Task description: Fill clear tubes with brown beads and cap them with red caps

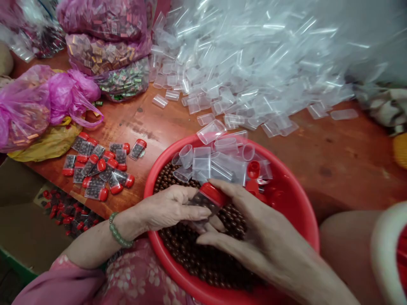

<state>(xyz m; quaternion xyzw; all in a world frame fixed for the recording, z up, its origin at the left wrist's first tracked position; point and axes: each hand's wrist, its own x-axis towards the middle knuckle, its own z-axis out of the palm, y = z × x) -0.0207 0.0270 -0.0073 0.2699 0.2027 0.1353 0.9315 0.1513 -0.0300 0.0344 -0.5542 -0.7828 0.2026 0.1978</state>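
The left hand (173,207) grips a clear container (202,203) of dark balls with a red cap (213,194), held over the red basin (310,212); the right hand (254,224) is partly open, its fingers against the cap. Brown balls (181,250) and empty clear sleeves (219,159) lie in the basin. Filled containers (98,169) sit on the table (127,123) at left.

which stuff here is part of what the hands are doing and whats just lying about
In use:
red-capped container, left hand, right hand touching it
brown balls
red basin
clear tubes
loose red caps

Seemingly just lying about:
pink bags
yellow bag
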